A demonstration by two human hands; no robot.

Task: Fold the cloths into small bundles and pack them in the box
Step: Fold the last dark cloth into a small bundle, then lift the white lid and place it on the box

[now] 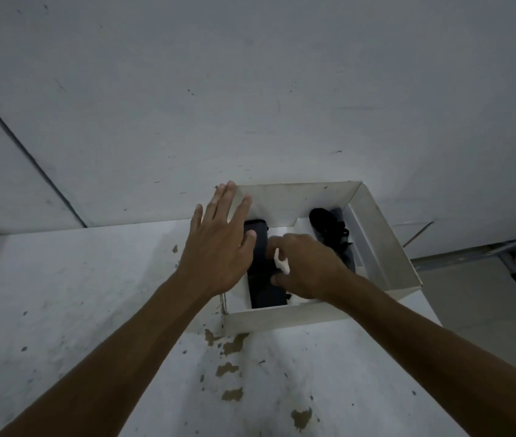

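1. A dark folded bundle lies in the left half of the white box, its long axis running from about 12 to 6 o'clock, its near end close against the box's near wall.
2. A second dark bundle sits at the right side of the box, toward 2 o'clock from the first, well apart from it across a strip of bare white floor.
3. The right hand is inside the box, just to the 3 o'clock side of the first bundle; its fingers are curled and touch the bundle's right edge. Whether they pinch cloth or merely press it I cannot tell.
4. The left hand hovers at the bundle's 9 o'clock side, fingers spread flat and gripping nothing, its fingertips over the box's far left corner.
5. The right hand is the nearer, so I judge it would seat the bundle.
6. The left palm covers the bundle's left edge, and the right hand hides the second bundle's near end.
7. The box rests on a chipped white table against a wall; dim light blurs cloth detail.
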